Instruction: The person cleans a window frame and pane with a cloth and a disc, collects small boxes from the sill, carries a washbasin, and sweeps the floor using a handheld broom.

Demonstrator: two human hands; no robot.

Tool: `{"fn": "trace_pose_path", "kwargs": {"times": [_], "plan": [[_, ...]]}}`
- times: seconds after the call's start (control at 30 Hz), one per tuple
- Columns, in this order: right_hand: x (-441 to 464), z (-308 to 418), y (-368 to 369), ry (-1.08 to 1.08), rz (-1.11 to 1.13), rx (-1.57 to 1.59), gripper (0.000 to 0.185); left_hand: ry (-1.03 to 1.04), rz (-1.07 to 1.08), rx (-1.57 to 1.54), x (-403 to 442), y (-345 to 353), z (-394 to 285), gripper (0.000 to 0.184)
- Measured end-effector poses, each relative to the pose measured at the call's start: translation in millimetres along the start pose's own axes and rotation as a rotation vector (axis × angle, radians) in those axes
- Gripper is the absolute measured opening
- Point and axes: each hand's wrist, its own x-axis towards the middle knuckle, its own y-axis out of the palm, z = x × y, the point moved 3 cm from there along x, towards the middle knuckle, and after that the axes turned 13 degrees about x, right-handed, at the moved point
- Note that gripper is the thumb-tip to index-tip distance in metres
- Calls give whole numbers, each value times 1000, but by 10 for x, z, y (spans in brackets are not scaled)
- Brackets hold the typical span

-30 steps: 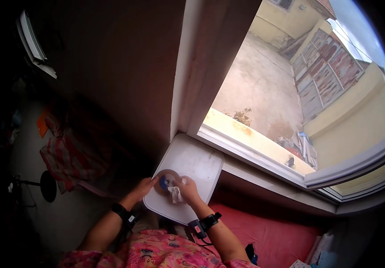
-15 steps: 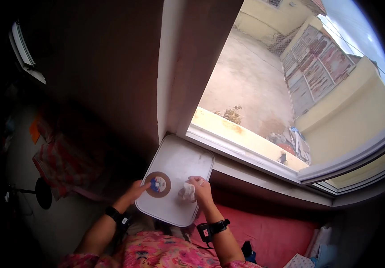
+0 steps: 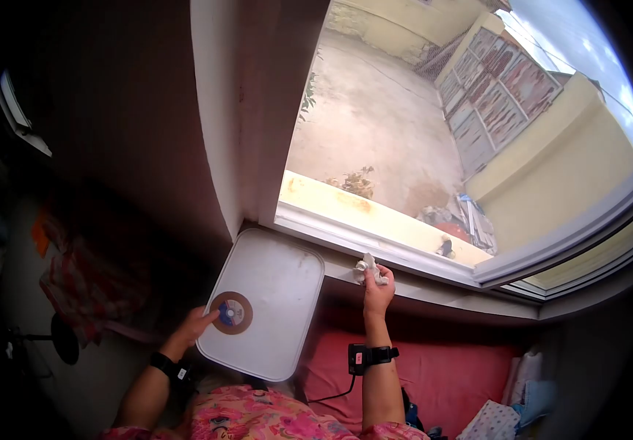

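Note:
A round brown cutting disc (image 3: 238, 320) with a blue and white label lies over the left part of a white tray-like tabletop (image 3: 281, 282). My left hand (image 3: 196, 327) grips the disc's left edge, thumb on top; its other fingers are mostly hidden. To the right of the tabletop, my right hand (image 3: 379, 292) is raised near the window ledge, closed around a crumpled white cloth or tissue (image 3: 369, 270). Whether the cloth touches the ledge I cannot tell.
An open window (image 3: 375, 238) looks onto a concrete yard with a rusty gate (image 3: 503, 92). Below its ledge lies a red-covered surface (image 3: 434, 374), with folded fabrics (image 3: 489, 422) at the lower right. A checked cloth (image 3: 92, 282) hangs in shadow at left.
My right hand has carried the crumpled cloth off the tabletop, right and up towards the window ledge. My left hand still holds the disc. The view has shifted slightly.

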Motion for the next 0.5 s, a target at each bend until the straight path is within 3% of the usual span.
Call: {"fn": "trace_pose_path", "kwargs": {"times": [0.03, 0.1, 0.17, 0.3, 0.5], "plan": [[28, 17, 97, 3, 1, 5, 21, 2, 9, -6, 2, 4, 0, 30], [13, 216, 360, -501, -9, -521, 19, 3, 16, -8, -10, 13, -9, 30], [26, 159, 631, -594, 51, -575, 17, -50, 0, -38, -22, 20, -18, 30], [-42, 12, 1160, -577, 157, -607, 22, -5, -14, -12, -19, 3, -43, 30], [-321, -9, 2057, -632, 413, -534, 11, 7, 1, 11, 21, 1, -24, 31]]}}
